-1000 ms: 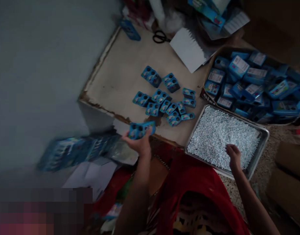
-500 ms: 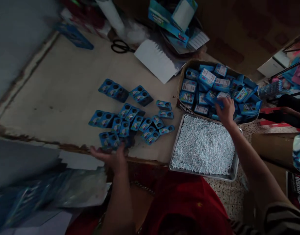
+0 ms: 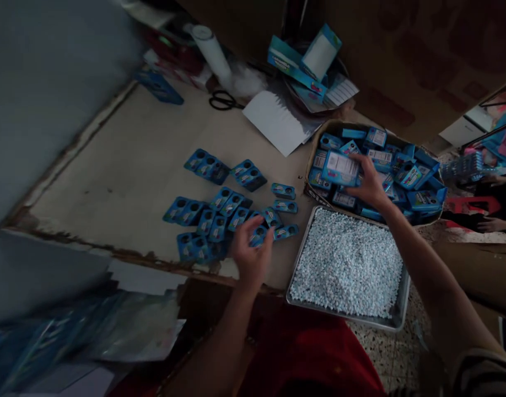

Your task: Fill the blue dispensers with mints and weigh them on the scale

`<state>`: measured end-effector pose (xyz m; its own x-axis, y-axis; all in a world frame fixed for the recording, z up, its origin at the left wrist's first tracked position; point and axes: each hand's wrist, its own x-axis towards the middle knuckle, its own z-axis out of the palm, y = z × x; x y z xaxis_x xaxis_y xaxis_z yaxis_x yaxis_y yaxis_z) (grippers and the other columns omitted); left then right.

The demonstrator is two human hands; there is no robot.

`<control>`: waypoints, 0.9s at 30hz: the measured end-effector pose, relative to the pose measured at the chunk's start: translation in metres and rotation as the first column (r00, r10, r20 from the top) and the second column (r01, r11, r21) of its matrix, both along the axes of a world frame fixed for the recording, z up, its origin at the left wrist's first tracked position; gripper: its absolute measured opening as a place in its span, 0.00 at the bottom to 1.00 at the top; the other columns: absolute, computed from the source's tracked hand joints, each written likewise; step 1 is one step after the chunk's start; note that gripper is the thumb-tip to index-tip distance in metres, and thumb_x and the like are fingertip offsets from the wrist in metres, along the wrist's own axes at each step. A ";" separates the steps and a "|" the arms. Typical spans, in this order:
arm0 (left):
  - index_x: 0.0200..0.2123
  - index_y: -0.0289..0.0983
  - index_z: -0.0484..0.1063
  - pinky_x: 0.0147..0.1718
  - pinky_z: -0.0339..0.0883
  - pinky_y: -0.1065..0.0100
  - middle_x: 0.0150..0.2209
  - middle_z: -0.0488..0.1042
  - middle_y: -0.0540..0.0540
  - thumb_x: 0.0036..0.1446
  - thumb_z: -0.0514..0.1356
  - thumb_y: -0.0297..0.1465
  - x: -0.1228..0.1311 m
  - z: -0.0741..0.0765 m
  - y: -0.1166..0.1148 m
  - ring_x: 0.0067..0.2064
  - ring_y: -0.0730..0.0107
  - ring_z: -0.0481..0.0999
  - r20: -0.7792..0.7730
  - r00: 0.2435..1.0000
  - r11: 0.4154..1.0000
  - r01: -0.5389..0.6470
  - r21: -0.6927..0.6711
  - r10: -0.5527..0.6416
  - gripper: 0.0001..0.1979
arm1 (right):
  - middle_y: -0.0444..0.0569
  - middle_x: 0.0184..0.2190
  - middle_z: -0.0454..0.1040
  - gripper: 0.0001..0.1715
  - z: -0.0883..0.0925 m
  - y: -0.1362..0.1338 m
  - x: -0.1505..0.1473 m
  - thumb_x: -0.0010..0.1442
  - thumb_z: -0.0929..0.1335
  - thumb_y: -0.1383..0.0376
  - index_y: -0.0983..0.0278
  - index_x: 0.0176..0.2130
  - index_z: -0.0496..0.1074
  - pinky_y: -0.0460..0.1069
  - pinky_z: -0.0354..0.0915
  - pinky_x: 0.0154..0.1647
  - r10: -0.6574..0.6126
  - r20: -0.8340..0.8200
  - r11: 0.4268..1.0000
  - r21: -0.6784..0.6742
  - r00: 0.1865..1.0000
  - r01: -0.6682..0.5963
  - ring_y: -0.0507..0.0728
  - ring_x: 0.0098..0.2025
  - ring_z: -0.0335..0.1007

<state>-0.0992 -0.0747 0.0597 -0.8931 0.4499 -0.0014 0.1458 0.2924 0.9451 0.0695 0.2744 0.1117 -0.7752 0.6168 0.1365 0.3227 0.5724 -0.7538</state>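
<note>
- Head view looks down on both hands. The left hand [image 3: 253, 259] lies palm down with its fingers loosely spread and bent, over a scatter of small blue card packets with round holes [image 3: 220, 212].
- Its fingertips [image 3: 266, 236] touch the packets at the near right edge of the scatter. I cannot tell whether any packet is actually pinched.
- Most of these packets lie flat ahead of the left hand and to its left, on the worn beige table board [image 3: 124, 165]. Several overlap.
- The right hand [image 3: 371, 184] is stretched forward, well apart from the left. Its fingers are closed around the right end of a blue rectangular carton with a white label [image 3: 339, 167].
- That carton is uppermost on a pile of similar blue cartons filling an open brown cardboard box [image 3: 315, 194], directly under and beyond the right hand.
- A shallow metal tray [image 3: 399, 317] sits between the two hands, just right of the left hand and below the right wrist. It is heaped with small white pellets [image 3: 348, 264].
- Black-handled scissors [image 3: 222, 100], a white paper sheet with a zigzag edge [image 3: 278, 118] and a white roll [image 3: 214, 52] lie far ahead of the left hand.
</note>
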 end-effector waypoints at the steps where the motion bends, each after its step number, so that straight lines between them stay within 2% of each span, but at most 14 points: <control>1: 0.53 0.38 0.77 0.63 0.78 0.46 0.54 0.83 0.38 0.58 0.73 0.47 0.006 0.009 0.021 0.56 0.50 0.85 0.104 0.992 0.995 0.061 0.083 -0.070 0.26 | 0.59 0.70 0.69 0.58 0.001 -0.023 0.008 0.47 0.85 0.51 0.58 0.69 0.67 0.66 0.69 0.72 -0.022 -0.101 0.986 -0.165 0.995 0.006 0.72 0.73 0.67; 4: 0.57 0.39 0.77 0.61 0.80 0.48 0.57 0.83 0.36 0.57 0.75 0.46 0.018 0.027 0.069 0.58 0.50 0.86 0.385 0.867 0.922 0.186 0.340 -0.317 0.30 | 0.54 0.66 0.74 0.63 -0.009 -0.086 0.025 0.37 0.88 0.50 0.53 0.66 0.68 0.63 0.74 0.68 -0.223 -0.243 0.823 -0.566 0.944 0.049 0.69 0.68 0.73; 7: 0.65 0.42 0.73 0.61 0.80 0.50 0.64 0.80 0.35 0.53 0.78 0.45 0.028 0.029 0.089 0.63 0.48 0.83 0.501 0.721 0.831 0.189 0.524 -0.479 0.39 | 0.52 0.61 0.78 0.62 -0.022 -0.127 0.036 0.31 0.90 0.50 0.54 0.61 0.71 0.63 0.75 0.66 -0.345 -0.224 0.674 -0.735 0.912 0.075 0.69 0.65 0.75; 9: 0.68 0.45 0.70 0.57 0.82 0.54 0.65 0.79 0.36 0.51 0.80 0.46 0.033 0.025 0.090 0.63 0.49 0.83 0.562 0.654 0.825 0.178 0.537 -0.507 0.44 | 0.52 0.61 0.79 0.59 -0.024 -0.140 0.042 0.34 0.89 0.51 0.54 0.61 0.72 0.63 0.76 0.65 -0.363 -0.171 0.666 -0.735 0.916 0.127 0.69 0.64 0.76; 10: 0.68 0.45 0.70 0.53 0.83 0.56 0.64 0.80 0.37 0.51 0.80 0.47 0.035 0.022 0.089 0.61 0.50 0.84 0.594 0.630 0.838 0.180 0.515 -0.500 0.45 | 0.53 0.62 0.78 0.56 -0.022 -0.142 0.045 0.37 0.88 0.53 0.54 0.61 0.72 0.63 0.76 0.65 -0.335 -0.143 0.709 -0.689 0.931 0.149 0.69 0.65 0.75; 12: 0.66 0.44 0.74 0.45 0.84 0.60 0.59 0.83 0.38 0.51 0.79 0.49 0.035 0.016 0.086 0.54 0.52 0.87 0.637 0.624 0.881 0.205 0.426 -0.453 0.42 | 0.55 0.65 0.76 0.50 -0.011 -0.141 0.049 0.44 0.85 0.62 0.54 0.64 0.73 0.64 0.74 0.67 -0.155 -0.095 0.857 -0.508 0.983 0.086 0.70 0.68 0.73; 14: 0.59 0.40 0.79 0.41 0.82 0.63 0.50 0.85 0.40 0.46 0.82 0.46 0.030 0.012 0.083 0.48 0.55 0.87 0.625 0.662 0.909 0.259 0.326 -0.413 0.39 | 0.56 0.67 0.75 0.47 0.005 -0.136 0.048 0.48 0.80 0.71 0.54 0.65 0.74 0.66 0.70 0.71 0.149 -0.024 0.941 -0.303 0.989 -0.149 0.71 0.70 0.71; 17: 0.51 0.38 0.84 0.40 0.82 0.65 0.43 0.86 0.43 0.33 0.86 0.39 0.017 0.010 0.077 0.45 0.54 0.87 0.570 0.625 0.842 0.460 0.282 -0.533 0.39 | 0.55 0.65 0.77 0.48 0.029 -0.134 0.036 0.49 0.76 0.79 0.55 0.66 0.74 0.66 0.68 0.73 0.512 0.087 0.853 -0.166 0.855 -0.494 0.69 0.70 0.72; 19: 0.49 0.39 0.86 0.40 0.83 0.62 0.43 0.87 0.42 0.30 0.87 0.37 0.010 0.010 0.072 0.46 0.52 0.88 0.542 0.494 0.708 0.635 0.310 -0.680 0.38 | 0.54 0.66 0.78 0.51 0.039 -0.132 0.027 0.50 0.77 0.79 0.54 0.69 0.73 0.64 0.69 0.71 0.637 0.120 0.770 -0.160 0.762 -0.618 0.67 0.68 0.73; 21: 0.47 0.39 0.86 0.39 0.84 0.60 0.44 0.87 0.41 0.32 0.87 0.38 0.010 0.009 0.066 0.44 0.50 0.88 0.556 0.366 0.605 0.722 0.335 -0.746 0.35 | 0.52 0.67 0.78 0.54 0.043 -0.124 0.022 0.50 0.82 0.74 0.52 0.71 0.71 0.62 0.71 0.69 0.712 0.105 0.700 -0.186 0.694 -0.689 0.66 0.67 0.75; 22: 0.47 0.39 0.86 0.37 0.84 0.59 0.43 0.87 0.41 0.33 0.86 0.38 0.011 0.007 0.063 0.43 0.50 0.88 0.584 0.340 0.601 0.724 0.337 -0.737 0.34 | 0.51 0.67 0.78 0.55 0.043 -0.115 0.023 0.50 0.84 0.69 0.51 0.71 0.71 0.61 0.72 0.68 0.710 0.096 0.701 -0.190 0.698 -0.687 0.67 0.67 0.75; 24: 0.48 0.39 0.84 0.35 0.83 0.59 0.40 0.86 0.42 0.35 0.86 0.39 0.017 0.002 0.057 0.38 0.53 0.86 0.649 0.386 0.695 0.646 0.317 -0.655 0.35 | 0.51 0.65 0.78 0.50 0.039 -0.089 0.031 0.51 0.87 0.57 0.51 0.68 0.74 0.61 0.73 0.67 0.564 0.140 0.825 -0.133 0.813 -0.549 0.68 0.67 0.74; 26: 0.49 0.38 0.83 0.36 0.82 0.60 0.39 0.85 0.44 0.35 0.86 0.40 0.025 -0.004 0.050 0.38 0.56 0.85 0.666 0.521 0.824 0.497 0.272 -0.534 0.36 | 0.57 0.63 0.78 0.37 0.029 -0.056 0.045 0.58 0.84 0.51 0.57 0.62 0.78 0.64 0.71 0.67 0.167 0.265 0.980 0.060 0.950 -0.188 0.71 0.66 0.72; 27: 0.48 0.38 0.83 0.38 0.82 0.60 0.40 0.85 0.45 0.35 0.86 0.40 0.028 -0.007 0.048 0.40 0.56 0.85 0.652 0.589 0.870 0.421 0.256 -0.477 0.35 | 0.61 0.62 0.77 0.33 0.021 -0.039 0.053 0.62 0.81 0.51 0.61 0.61 0.78 0.66 0.70 0.67 -0.059 0.327 0.982 0.188 0.943 -0.004 0.73 0.67 0.70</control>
